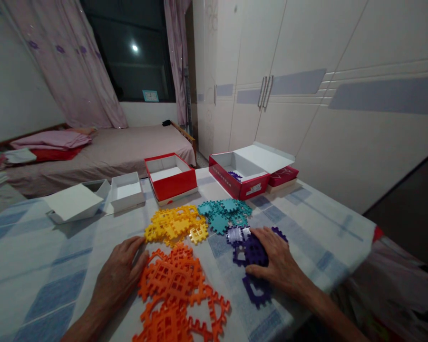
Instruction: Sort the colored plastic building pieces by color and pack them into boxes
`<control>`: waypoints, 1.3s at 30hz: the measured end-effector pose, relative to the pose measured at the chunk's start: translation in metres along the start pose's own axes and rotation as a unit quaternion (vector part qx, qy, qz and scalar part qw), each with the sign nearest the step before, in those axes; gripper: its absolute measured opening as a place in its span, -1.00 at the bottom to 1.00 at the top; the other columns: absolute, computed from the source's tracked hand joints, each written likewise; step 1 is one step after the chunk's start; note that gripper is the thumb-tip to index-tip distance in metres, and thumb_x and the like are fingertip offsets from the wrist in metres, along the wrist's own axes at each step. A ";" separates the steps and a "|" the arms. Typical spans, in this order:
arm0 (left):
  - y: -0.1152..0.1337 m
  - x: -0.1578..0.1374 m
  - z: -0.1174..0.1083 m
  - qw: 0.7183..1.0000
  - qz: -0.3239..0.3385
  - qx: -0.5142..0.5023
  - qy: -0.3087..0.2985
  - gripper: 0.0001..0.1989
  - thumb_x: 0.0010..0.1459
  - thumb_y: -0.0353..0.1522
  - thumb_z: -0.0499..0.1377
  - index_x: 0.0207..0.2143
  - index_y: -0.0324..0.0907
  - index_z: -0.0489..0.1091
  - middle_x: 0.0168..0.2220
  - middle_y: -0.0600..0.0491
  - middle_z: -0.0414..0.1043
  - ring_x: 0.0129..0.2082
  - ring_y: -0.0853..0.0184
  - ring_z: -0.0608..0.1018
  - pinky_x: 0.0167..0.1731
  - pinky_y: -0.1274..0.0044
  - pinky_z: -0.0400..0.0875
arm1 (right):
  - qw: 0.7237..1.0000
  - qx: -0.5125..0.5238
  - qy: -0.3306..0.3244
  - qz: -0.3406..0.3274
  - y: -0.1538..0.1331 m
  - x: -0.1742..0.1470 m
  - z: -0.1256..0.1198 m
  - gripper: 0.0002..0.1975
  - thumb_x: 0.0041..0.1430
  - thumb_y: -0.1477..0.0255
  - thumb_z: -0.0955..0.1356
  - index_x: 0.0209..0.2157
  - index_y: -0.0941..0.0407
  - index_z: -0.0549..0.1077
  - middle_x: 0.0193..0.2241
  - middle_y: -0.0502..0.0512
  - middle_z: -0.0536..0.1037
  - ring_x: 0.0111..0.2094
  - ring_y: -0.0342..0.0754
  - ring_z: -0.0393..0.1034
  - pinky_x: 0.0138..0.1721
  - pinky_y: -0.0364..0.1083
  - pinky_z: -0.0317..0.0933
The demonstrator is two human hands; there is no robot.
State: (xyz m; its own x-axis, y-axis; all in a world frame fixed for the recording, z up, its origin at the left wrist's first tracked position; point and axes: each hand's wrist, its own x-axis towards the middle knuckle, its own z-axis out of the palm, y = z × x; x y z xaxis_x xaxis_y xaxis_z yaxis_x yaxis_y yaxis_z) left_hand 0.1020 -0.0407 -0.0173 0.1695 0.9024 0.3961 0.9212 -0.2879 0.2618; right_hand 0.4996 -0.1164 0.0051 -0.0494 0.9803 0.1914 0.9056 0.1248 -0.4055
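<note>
Two white boxes are seen at the far left of the tablecloth: a tilted white box, then a shallow white box, in which no pieces are seen. Closer in, the left hand is rested on the cloth, its fingers loosely curved and parted from the thumb, with nothing seen held; the edges of the yellow and orange heaps are met by its fingertips. Beside it the orange pieces are heaped nearest the camera, with the yellow pieces set just beyond. Behind these stands a red box, where no pieces can be made out. Farther right, the teal pieces are piled against the yellow edge. Sorting by colour appears largely done, as four separate colours are laid out. Some purple pieces are still left inside the open box, so its emptying is judged unfinished. In front of it, the purple pieces are loosely grouped and partly covered by the right hand, thumb and fingers spread wide; whether one is gripped cannot be told. Rightmost, a dark red box is partly hidden.
</note>
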 end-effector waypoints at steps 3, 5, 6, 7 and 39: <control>0.000 0.000 0.000 1.000 0.000 0.001 -0.003 -0.58 0.17 -0.15 -0.05 -0.09 -0.20 0.41 -0.06 -0.08 0.45 -0.06 0.15 0.47 -0.02 0.30 0.38 | 0.998 0.054 -0.006 -0.009 -0.006 0.000 -0.006 -0.24 -0.12 0.17 0.47 0.13 0.05 0.25 0.04 0.21 0.33 0.09 0.19 0.22 0.12 0.18 0.10; -0.001 -0.001 0.000 1.000 0.000 0.002 -0.006 -0.58 0.18 -0.15 -0.05 -0.09 -0.19 0.40 -0.06 -0.08 0.44 -0.06 0.15 0.47 -0.01 0.30 0.38 | 0.996 0.084 -0.002 -0.010 -0.012 -0.001 -0.011 -0.33 -0.11 0.24 0.47 0.07 0.05 0.28 -0.02 0.18 0.33 0.02 0.13 0.25 0.05 0.10 0.18; -0.001 -0.001 0.000 1.000 -0.001 0.003 -0.008 -0.58 0.18 -0.15 -0.05 -0.08 -0.19 0.40 -0.05 -0.08 0.43 -0.06 0.15 0.47 -0.01 0.31 0.37 | 0.996 0.092 0.004 -0.011 -0.014 -0.001 -0.012 -0.38 -0.10 0.28 0.47 0.04 0.06 0.30 -0.05 0.17 0.33 0.01 0.11 0.25 0.04 0.08 0.19; -0.001 -0.001 0.001 1.000 -0.002 0.005 -0.008 -0.58 0.19 -0.15 -0.06 -0.08 -0.18 0.39 -0.05 -0.07 0.43 -0.06 0.16 0.46 0.00 0.31 0.37 | 0.995 0.095 0.012 -0.012 -0.015 -0.001 -0.013 -0.42 -0.10 0.31 0.47 0.00 0.06 0.32 -0.07 0.16 0.33 -0.01 0.11 0.25 0.03 0.08 0.20; -0.002 -0.002 0.001 1.000 -0.007 0.016 -0.022 -0.51 0.20 -0.13 -0.09 -0.05 -0.25 0.39 -0.04 -0.11 0.41 -0.04 0.14 0.44 0.00 0.29 0.37 | 0.927 0.282 0.175 0.172 -0.001 0.011 -0.018 -0.54 -0.02 0.24 0.40 -0.08 0.04 0.28 -0.26 -0.01 0.46 -0.29 -0.04 0.40 -0.20 -0.04 0.30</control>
State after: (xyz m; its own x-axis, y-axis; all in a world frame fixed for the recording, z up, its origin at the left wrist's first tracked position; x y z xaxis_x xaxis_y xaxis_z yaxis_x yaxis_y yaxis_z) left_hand 0.1004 -0.0416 -0.0192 0.1714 0.9197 0.3533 0.9342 -0.2657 0.2382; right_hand 0.5057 -0.1082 0.0234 0.4315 0.8793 0.2017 0.4723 -0.0297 -0.8810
